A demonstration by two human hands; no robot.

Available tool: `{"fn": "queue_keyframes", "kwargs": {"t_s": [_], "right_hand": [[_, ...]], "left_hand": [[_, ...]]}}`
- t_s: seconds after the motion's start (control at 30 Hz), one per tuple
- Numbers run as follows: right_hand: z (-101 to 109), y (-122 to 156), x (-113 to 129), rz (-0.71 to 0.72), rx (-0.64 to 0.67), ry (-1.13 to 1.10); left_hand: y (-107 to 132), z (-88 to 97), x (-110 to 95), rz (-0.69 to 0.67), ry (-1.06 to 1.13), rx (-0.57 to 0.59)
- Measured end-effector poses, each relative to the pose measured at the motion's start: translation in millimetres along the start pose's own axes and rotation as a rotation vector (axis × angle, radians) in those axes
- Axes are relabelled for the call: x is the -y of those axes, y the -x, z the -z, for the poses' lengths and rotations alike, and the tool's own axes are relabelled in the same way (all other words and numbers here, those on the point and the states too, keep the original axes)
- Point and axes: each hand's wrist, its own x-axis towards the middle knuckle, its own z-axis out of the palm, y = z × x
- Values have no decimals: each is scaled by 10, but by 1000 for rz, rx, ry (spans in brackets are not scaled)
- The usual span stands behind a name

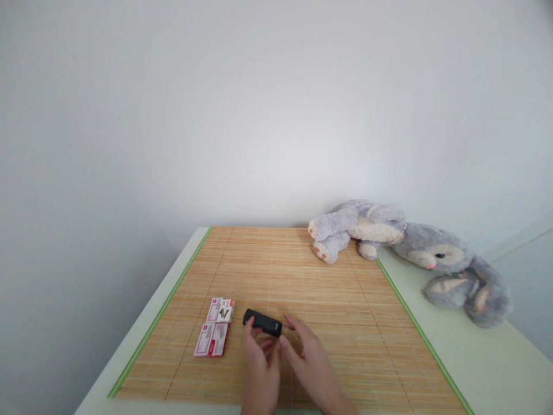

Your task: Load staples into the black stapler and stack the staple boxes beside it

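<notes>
L hand (262, 366) has a fingertip on blk stapler (262, 323) near its left end; R hand (310, 358) by the right end, thumb & fingers apart. Small red/wht boxes (218, 335) grouped just left, on bamboo mat (294, 276) w/ green edging, atop pale bench (488, 349). Grey plush rabbit (375, 231) far R, partly on mat.

ok so my stapler-looking thing (261, 322) is black with a pale mark (277, 327), my boxes (219, 340) are white and red, my mat (285, 276) is tan with thin stripes and green edging (416, 323), and my bunny plush (378, 230) is greyish lavender and cream with a pink nose (430, 266).
</notes>
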Motion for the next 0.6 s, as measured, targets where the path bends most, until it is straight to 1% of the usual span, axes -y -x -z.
{"fn": "queue_keyframes", "kwargs": {"t_s": [0.07, 0.1, 0.13, 0.17, 0.2, 0.27, 0.33, 0.43, 0.5, 0.57, 0.6], "right_hand": [[99, -143, 28, 38, 34, 51], [163, -221, 29, 70, 52, 97], [230, -299, 25, 107, 71, 145], [290, -373, 19, 149, 94, 185], [336, -444, 13, 196, 127, 216], [369, -569, 14, 292, 211, 247], [316, -672, 36, 359, 275, 269], [179, -768, 80, 361, 269, 332], [151, -785, 76, 335, 241, 362], [222, -768, 27, 309, 220, 375], [291, -752, -13, 293, 209, 383]], "left_hand": [[54, -178, -16, 66, 184, 184], [60, -229, -37, 77, 237, 274], [51, -246, -63, 78, 255, 349], [29, -229, -92, 73, 237, 396], [0, -183, -119, 66, 183, 411], [-56, -25, -156, 31, -18, 362], [-84, 159, -155, -55, -259, 281], [-68, 356, -75, -251, -524, 181], [-51, 397, 4, -350, -659, 96], [-50, 371, 68, -406, -786, 26], [-55, 337, 87, -432, -838, 17]]}}
